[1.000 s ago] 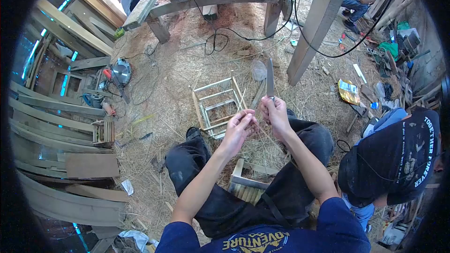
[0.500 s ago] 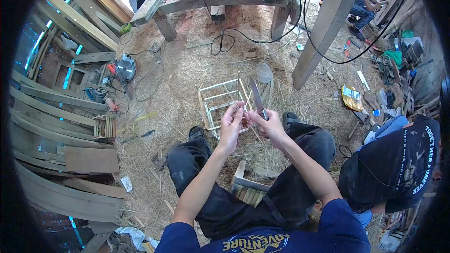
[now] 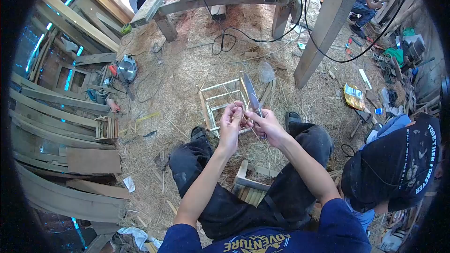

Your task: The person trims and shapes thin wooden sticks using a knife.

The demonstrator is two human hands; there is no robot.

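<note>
Shavings (image 3: 176, 82) cover the workshop floor (image 3: 187, 56). The right hand (image 3: 269, 125) wraps fingers around a knife (image 3: 251, 93), its tip pointing forward, slightly left; the left hand (image 3: 230, 125) pinches a thin strip (image 3: 254, 132).

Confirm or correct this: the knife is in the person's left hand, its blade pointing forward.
Wrong side: the head view shows the knife in the right hand. Its blade does point forward, as you say.

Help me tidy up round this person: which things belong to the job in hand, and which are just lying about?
In the job, it seems:
knife, in the right hand
thin strip, in the left hand

Apparently just lying about:
circular saw
yellow packet
translucent bag
</note>
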